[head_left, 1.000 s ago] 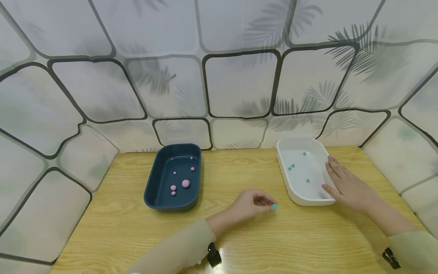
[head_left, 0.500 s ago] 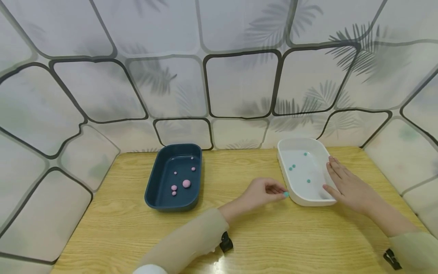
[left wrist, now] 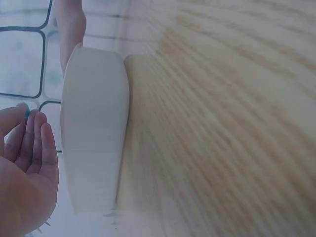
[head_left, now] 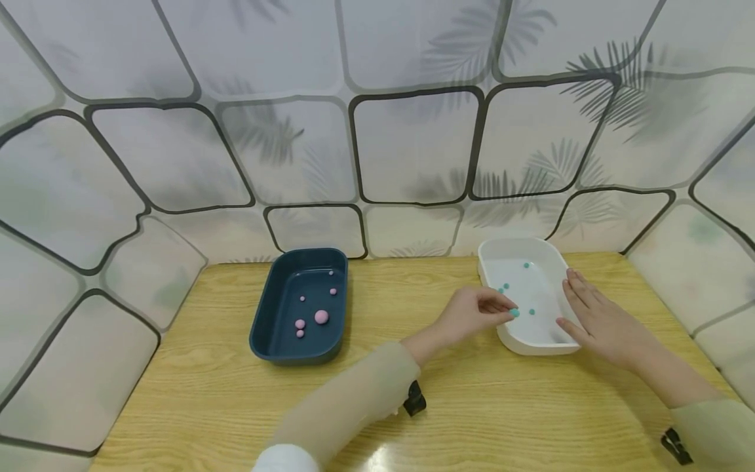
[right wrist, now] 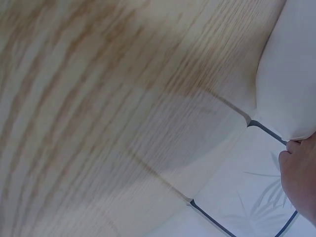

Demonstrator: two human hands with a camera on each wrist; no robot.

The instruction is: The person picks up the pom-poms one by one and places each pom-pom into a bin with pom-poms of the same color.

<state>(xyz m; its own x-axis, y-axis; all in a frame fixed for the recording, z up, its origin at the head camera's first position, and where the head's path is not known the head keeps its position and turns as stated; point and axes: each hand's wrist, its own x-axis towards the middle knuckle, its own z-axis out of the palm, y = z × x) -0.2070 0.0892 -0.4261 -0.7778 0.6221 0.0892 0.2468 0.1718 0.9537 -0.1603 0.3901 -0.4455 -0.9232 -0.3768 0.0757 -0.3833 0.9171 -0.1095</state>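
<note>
My left hand pinches a small teal ball between thumb and fingertips, over the near left rim of the white tray. In the left wrist view the ball shows at the fingertips of the left hand, beside the tray's outer wall. Several teal balls lie apart on the tray's floor. My right hand rests along the tray's right rim with fingers extended. Only part of the right hand shows in the right wrist view, at the tray's edge.
A dark blue tray stands to the left with several pink balls of different sizes inside. Both trays sit on a wood-grain table. Patterned cloth rises behind the table and along its sides.
My left hand has carried the teal ball right and away from me, from the bare table to over the white tray's rim. The right hand has stayed in place.
</note>
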